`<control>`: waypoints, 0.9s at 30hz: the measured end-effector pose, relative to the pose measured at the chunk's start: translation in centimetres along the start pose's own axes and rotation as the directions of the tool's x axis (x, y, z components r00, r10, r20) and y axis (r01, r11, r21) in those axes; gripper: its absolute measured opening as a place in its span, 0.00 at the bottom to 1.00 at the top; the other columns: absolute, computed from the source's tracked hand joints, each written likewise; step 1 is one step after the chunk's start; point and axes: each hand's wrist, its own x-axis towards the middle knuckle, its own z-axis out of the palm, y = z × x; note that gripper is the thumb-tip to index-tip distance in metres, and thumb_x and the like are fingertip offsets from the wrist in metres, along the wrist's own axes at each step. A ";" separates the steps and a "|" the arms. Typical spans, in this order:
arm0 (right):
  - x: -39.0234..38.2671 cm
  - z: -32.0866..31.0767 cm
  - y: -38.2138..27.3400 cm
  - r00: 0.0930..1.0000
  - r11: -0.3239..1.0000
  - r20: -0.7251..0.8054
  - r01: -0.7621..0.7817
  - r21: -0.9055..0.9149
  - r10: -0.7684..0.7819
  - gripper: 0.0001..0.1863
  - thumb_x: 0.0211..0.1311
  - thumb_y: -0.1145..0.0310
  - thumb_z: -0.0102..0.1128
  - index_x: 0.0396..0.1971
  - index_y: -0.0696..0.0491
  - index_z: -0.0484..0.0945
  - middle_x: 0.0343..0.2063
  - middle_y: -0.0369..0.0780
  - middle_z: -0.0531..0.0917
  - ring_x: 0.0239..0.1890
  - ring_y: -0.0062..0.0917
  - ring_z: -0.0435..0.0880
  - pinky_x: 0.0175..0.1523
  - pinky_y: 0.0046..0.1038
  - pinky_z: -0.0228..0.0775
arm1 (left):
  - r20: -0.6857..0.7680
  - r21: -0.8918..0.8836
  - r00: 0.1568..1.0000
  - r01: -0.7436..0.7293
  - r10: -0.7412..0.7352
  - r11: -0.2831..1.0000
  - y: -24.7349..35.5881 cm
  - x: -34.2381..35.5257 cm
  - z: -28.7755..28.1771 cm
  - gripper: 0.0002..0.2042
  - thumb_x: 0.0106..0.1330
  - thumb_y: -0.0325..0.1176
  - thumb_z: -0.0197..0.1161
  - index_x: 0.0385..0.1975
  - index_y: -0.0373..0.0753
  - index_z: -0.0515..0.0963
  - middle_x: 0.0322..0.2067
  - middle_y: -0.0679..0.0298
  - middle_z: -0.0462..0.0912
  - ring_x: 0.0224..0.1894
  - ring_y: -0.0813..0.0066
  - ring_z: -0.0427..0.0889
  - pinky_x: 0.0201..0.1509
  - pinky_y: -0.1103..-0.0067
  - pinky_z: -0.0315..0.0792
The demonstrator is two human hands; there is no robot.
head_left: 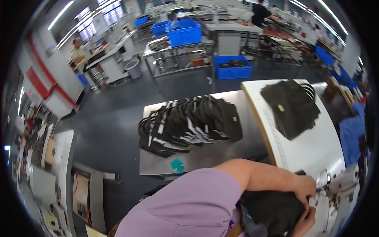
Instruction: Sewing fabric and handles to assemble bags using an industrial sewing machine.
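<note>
While a dark cloth piece is held at the sewing machine, it is clamped by both grips. The left hand is closed on its top edge, and the right hand is closed on its lower edge, just below the left one. The cloth is bunched between and beside the two grips, on the white counter.

It looks soft, light and floppy, so it is best held by its edges, close to the needle, and kept flat. It is not likely to break or slip much.

One piece is in the grips. One small pile of dark pieces is seen well above the grips. One long fanned row of dark pieces lies far out on the grey counter; they are too many to count. Three blue bins can be counted farther off.
</note>
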 end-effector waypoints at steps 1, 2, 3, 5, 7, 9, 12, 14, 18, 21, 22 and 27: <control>0.5 -0.4 -2.0 0.999 0.999 0.030 0.037 0.019 -0.037 0.10 0.73 0.68 0.55 0.38 0.62 0.76 0.28 0.52 0.82 0.30 0.39 0.81 0.38 0.37 0.73 | -0.007 0.048 1.000 0.028 -0.028 0.998 0.1 -0.2 0.0 0.32 0.48 0.71 0.67 0.22 0.40 0.83 0.21 0.54 0.83 0.29 0.46 0.84 0.33 0.60 0.77; 0.0 -1.3 -5.4 0.999 0.999 0.038 0.004 -0.051 -0.002 0.10 0.72 0.70 0.56 0.43 0.62 0.79 0.35 0.54 0.83 0.36 0.45 0.82 0.43 0.39 0.74 | -0.012 0.068 0.999 0.042 -0.042 0.997 0.2 -0.4 0.0 0.33 0.48 0.71 0.66 0.23 0.40 0.85 0.21 0.52 0.83 0.29 0.46 0.85 0.32 0.60 0.77; -0.2 -2.3 -7.8 0.999 0.991 0.033 -0.035 -0.129 0.040 0.13 0.72 0.71 0.57 0.49 0.61 0.81 0.41 0.55 0.85 0.42 0.50 0.83 0.48 0.41 0.76 | 0.051 0.085 0.996 0.074 -0.079 0.994 0.6 -0.1 -0.3 0.33 0.48 0.72 0.65 0.24 0.40 0.86 0.21 0.53 0.84 0.30 0.46 0.85 0.34 0.60 0.78; -0.4 -2.5 -9.1 0.996 0.989 0.082 -0.016 -0.144 0.028 0.15 0.75 0.66 0.54 0.54 0.58 0.79 0.44 0.54 0.85 0.43 0.48 0.84 0.47 0.42 0.75 | -0.032 0.152 0.994 0.107 -0.103 0.983 0.1 -0.5 0.2 0.34 0.52 0.75 0.61 0.25 0.43 0.87 0.21 0.55 0.85 0.28 0.49 0.85 0.33 0.61 0.78; -0.3 -1.9 -5.2 0.995 0.982 0.080 0.066 -0.179 -0.053 0.18 0.76 0.63 0.55 0.57 0.59 0.78 0.43 0.52 0.86 0.41 0.46 0.86 0.44 0.41 0.76 | 0.202 0.087 0.964 0.158 -0.172 0.984 3.4 -1.0 -2.7 0.29 0.68 0.63 0.58 0.56 0.46 0.81 0.53 0.48 0.83 0.53 0.56 0.83 0.56 0.62 0.75; -0.3 -1.5 -4.7 0.983 0.980 0.062 0.178 -0.086 -0.173 0.16 0.73 0.62 0.60 0.44 0.63 0.82 0.34 0.54 0.85 0.34 0.47 0.84 0.42 0.42 0.78 | 0.027 0.138 0.997 0.062 -0.067 0.989 1.7 -3.0 -2.0 0.27 0.69 0.60 0.58 0.47 0.38 0.81 0.44 0.51 0.84 0.50 0.50 0.82 0.54 0.59 0.75; -1.0 -1.0 -5.3 0.967 0.971 0.096 0.237 -0.001 -0.236 0.15 0.72 0.65 0.60 0.42 0.65 0.81 0.32 0.54 0.84 0.33 0.46 0.82 0.42 0.41 0.76 | 0.005 0.216 0.995 0.098 -0.102 0.971 1.8 -6.8 -5.4 0.26 0.70 0.59 0.57 0.47 0.39 0.78 0.47 0.54 0.82 0.50 0.50 0.82 0.52 0.56 0.74; -0.6 -1.0 -3.6 0.921 0.926 0.113 0.364 0.095 -0.374 0.16 0.72 0.64 0.60 0.42 0.65 0.81 0.33 0.54 0.84 0.34 0.45 0.82 0.43 0.41 0.76 | 0.028 0.521 0.997 0.049 -0.074 0.852 2.8 -9.4 -7.8 0.26 0.70 0.58 0.58 0.53 0.40 0.75 0.53 0.54 0.79 0.52 0.49 0.81 0.54 0.54 0.73; 1.1 0.3 -2.1 0.788 0.779 0.101 0.566 0.272 -0.607 0.17 0.72 0.63 0.60 0.43 0.66 0.80 0.35 0.53 0.84 0.36 0.43 0.82 0.44 0.41 0.76 | -0.051 0.594 0.977 0.196 -0.207 0.780 3.0 -13.8 -9.9 0.29 0.70 0.59 0.58 0.59 0.42 0.73 0.56 0.52 0.77 0.55 0.49 0.79 0.57 0.52 0.72; 1.3 0.8 -0.8 0.722 0.693 0.059 0.633 0.346 -0.689 0.18 0.71 0.62 0.60 0.44 0.66 0.80 0.37 0.52 0.84 0.38 0.42 0.82 0.46 0.41 0.76 | 0.083 0.479 0.927 0.285 -0.366 0.831 4.9 -14.6 -10.9 0.32 0.70 0.61 0.57 0.66 0.44 0.70 0.61 0.50 0.75 0.62 0.50 0.76 0.63 0.52 0.69; 0.8 0.7 -0.1 0.715 0.678 0.039 0.642 0.358 -0.698 0.19 0.71 0.62 0.60 0.44 0.66 0.79 0.37 0.51 0.84 0.38 0.42 0.82 0.46 0.41 0.76 | 0.139 0.490 0.882 0.333 -0.449 0.806 6.0 -14.2 -10.7 0.35 0.69 0.62 0.57 0.69 0.46 0.66 0.64 0.52 0.72 0.66 0.52 0.72 0.68 0.53 0.64; 10.1 7.5 1.3 0.730 0.669 -0.077 0.658 0.346 -0.679 0.20 0.70 0.61 0.60 0.45 0.67 0.79 0.40 0.50 0.84 0.41 0.39 0.83 0.49 0.40 0.76 | -0.158 0.417 0.916 0.401 -0.369 0.816 7.0 -14.1 -7.9 0.32 0.46 0.64 0.73 0.33 0.36 0.87 0.40 0.44 0.86 0.47 0.47 0.85 0.53 0.60 0.77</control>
